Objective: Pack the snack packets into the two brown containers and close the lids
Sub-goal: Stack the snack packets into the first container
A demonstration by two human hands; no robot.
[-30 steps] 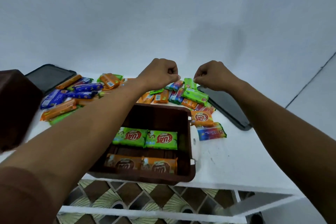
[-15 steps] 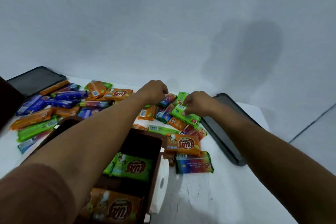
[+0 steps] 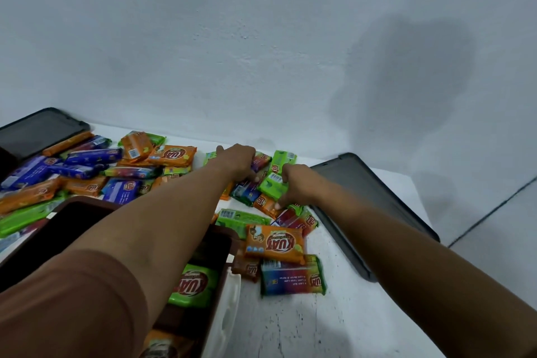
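**A:** Where are we?

**B:** Both hands are in the pile [image 3: 245, 190] near the counter's [image 3: 334, 314] back edge. Our right hand [image 3: 296, 183] has its fingers and thumb curled round a green packet [image 3: 274, 183], pinching it. Our left hand [image 3: 236, 164] is knuckles-up with its fingers curled down on the packets beside that. We cannot tell whether it really holds one.

**A:** And the container?

**B:** The container [image 3: 87, 203] is open toward the front edge, under our left forearm, and it's far from full. We can see only a few packets inside. What we take for a lid [image 3: 377, 206] lies by the right edge.

**A:** So how do we make this grab a good one?

**B:** We should take each packet by its long sides so it stays flat. The wrappers look slick, and a loose pinch would probably drag the neighbours along. We lift straight up and free of the pile before swinging back.

**A:** And the placing?

**B:** We lay them in rows, faces up and tight to the wall, so the lid can close later. We should also lift the left forearm clear, or it will block the opening.
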